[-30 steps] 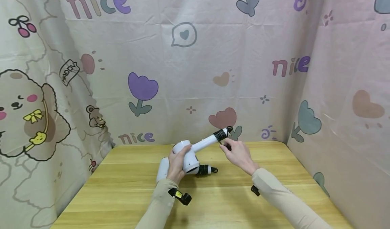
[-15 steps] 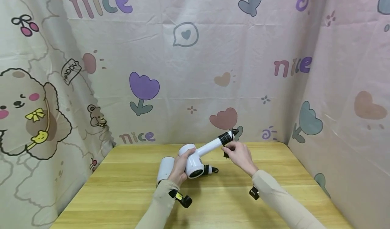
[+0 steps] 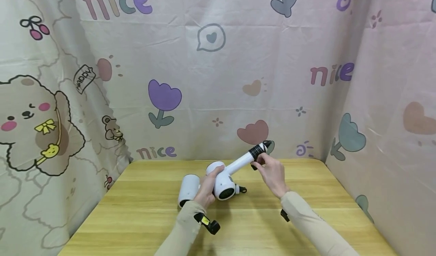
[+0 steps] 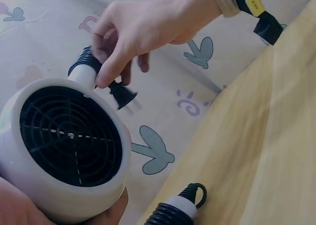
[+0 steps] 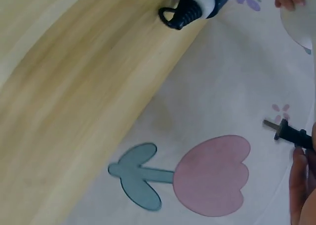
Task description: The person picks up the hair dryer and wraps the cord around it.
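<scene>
My left hand (image 3: 208, 188) grips a white hair dryer (image 3: 223, 181) by its barrel, above the table. Its handle slants up to the right, with a black cord (image 3: 256, 151) wound round the handle's end. In the left wrist view its round black grille (image 4: 71, 136) shows fully. By the wound cord, my right hand (image 3: 273, 172) pinches the cord's black plug (image 4: 122, 94). The plug's metal prongs (image 5: 270, 124) stick out past the fingers in the right wrist view. Behind my left hand a second white hair dryer (image 3: 189, 187) lies on the table, partly hidden.
The second dryer's cord-wrapped handle end, with a black loop (image 5: 169, 19), points right on the wooden table (image 3: 143, 225). A patterned curtain (image 3: 204, 78) stands along the table's back and sides.
The held hair dryer has shifted slightly right and turned, so its grille shows more. My right hand keeps to the handle's end, moving a little with it. The head view has shifted slightly.
</scene>
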Tool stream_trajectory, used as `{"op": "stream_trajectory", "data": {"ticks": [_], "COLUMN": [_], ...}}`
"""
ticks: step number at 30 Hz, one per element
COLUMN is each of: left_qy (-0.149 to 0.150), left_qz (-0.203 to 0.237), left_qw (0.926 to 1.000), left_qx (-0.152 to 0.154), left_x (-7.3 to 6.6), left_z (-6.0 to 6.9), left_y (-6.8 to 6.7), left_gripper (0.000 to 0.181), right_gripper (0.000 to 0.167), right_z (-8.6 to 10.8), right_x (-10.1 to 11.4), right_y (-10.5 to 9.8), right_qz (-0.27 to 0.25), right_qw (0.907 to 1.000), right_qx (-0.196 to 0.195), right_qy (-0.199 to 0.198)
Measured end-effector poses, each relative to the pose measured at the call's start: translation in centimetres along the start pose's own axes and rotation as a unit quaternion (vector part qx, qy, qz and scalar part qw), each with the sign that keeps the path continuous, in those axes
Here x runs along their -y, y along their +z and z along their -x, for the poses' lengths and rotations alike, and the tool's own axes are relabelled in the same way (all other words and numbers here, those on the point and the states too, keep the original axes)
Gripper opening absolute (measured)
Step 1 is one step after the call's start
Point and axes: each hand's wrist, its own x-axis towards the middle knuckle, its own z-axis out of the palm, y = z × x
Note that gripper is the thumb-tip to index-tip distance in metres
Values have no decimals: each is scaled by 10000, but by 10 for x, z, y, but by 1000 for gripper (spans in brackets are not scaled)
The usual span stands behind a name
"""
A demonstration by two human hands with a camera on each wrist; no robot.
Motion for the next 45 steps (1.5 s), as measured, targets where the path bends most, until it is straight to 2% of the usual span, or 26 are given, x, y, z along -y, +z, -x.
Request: {"op": "stream_trajectory", "data": {"ticks": [3,5,7,9,11,14,20,25,29,33,36,39,42,45], "left_qy": [-131,-238,-333,-406,-485,-572,-544,-311,71,612,1094,1580,2126,2608], "left_qz": [9,-31,-109,-148,-171,-138,-331,-619,-801,-1012,-1336,-1729,-2177,-2558], "left_qw": [9997,9992,9986,9980,9974,9966,9958,9956,9950,9915,9834,9697,9485,9222], "left_qx": [219,318,404,468,509,580,652,630,591,535,561,689,878,1266], "left_x": [4,6,9,11,13,16,20,20,18,14,11,8,6,7], "left_z": [0,0,-1,-3,-5,-7,-7,-6,-4,-4,-3,-2,0,2], "left_y": [1,1,0,-1,-3,-5,-7,-6,-2,1,2,2,3,1], "left_gripper": [78,78,78,78,78,77,78,86,90,89,84,72,59,46], "right_gripper": [31,35,39,41,44,50,47,41,40,41,44,47,45,42], "right_z": [1,1,2,1,1,0,3,10,15,17,17,15,13,11], "right_x": [-3,-5,-7,-9,-11,-13,-17,-23,-28,-29,-29,-30,-30,-35], "right_y": [2,2,2,1,0,-2,-5,-6,-9,-14,-18,-24,-30,-36], "right_qz": [496,918,1392,1789,1985,2003,1772,1549,1279,875,600,368,179,-28], "right_qw": [9945,9850,9717,9576,9473,9382,9343,9372,9428,9521,9589,9636,9624,9539], "right_qx": [-238,-363,-422,-359,-165,185,777,872,788,868,1033,1364,1963,2595], "right_qy": [-896,-1418,-1861,-2230,-2509,-2816,-2996,-3002,-2976,-2798,-2575,-2268,-1869,-1509]}}
